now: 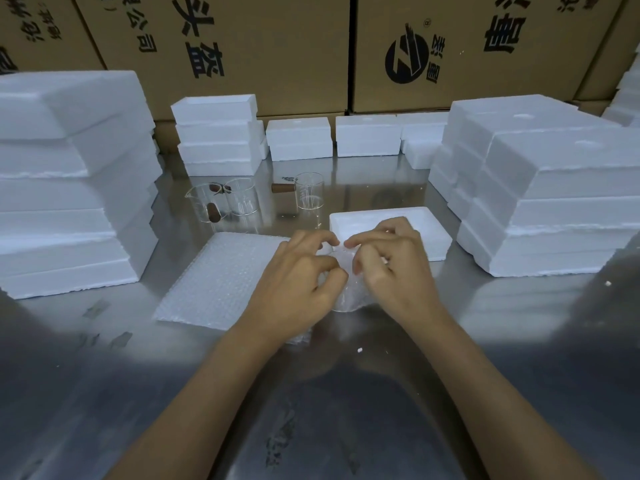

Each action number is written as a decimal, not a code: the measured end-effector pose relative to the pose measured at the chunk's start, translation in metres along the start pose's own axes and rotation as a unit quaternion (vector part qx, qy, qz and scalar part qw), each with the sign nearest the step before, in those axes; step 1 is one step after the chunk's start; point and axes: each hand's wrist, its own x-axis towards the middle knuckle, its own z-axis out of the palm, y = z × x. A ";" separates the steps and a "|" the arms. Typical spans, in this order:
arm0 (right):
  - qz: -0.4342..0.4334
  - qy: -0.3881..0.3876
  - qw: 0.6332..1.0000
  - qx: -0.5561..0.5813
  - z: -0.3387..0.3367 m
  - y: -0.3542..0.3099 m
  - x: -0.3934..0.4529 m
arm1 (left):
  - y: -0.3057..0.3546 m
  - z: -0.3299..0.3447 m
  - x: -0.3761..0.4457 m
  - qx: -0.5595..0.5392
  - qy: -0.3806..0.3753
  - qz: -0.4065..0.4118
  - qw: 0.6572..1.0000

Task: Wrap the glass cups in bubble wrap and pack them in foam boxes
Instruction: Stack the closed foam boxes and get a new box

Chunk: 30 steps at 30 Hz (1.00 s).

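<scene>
White foam slabs [69, 188] stack high at your far left on the steel table [104, 375]. Just right of them stands a shorter pile of foam boxes [218, 136], with two glass cups [221, 202] lying before it, brown handles showing. A flat bubble wrap sheet [214, 282] lies near your left hand [298, 285], whose fingers curl and pinch the wrapped bundle [343, 292]. Your right hand [391, 268] pinches the same bundle from the other side, fingertips nearly meeting the left's. Whether a cup sits inside, you cannot tell. Behind your hands stands one upright cup [310, 195], and an open foam box [429, 230] rests just beyond your right hand. More foam stacks [540, 188] crowd the right, cardboard cartons [263, 50] behind.
</scene>
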 end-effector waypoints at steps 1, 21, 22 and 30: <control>-0.014 -0.023 0.999 -0.034 0.002 0.002 -0.001 | 0.002 -0.001 0.000 -0.018 0.016 0.002 1.000; 0.159 0.048 0.976 -0.143 -0.013 0.057 0.012 | 0.001 0.000 0.022 -0.141 0.179 -0.083 0.970; 0.153 0.047 0.978 -0.137 -0.013 0.058 0.011 | 0.001 0.002 0.031 -0.133 0.175 -0.080 0.972; 0.152 0.044 0.977 -0.142 -0.011 0.061 0.012 | -0.011 0.031 0.065 0.032 0.012 -0.040 0.999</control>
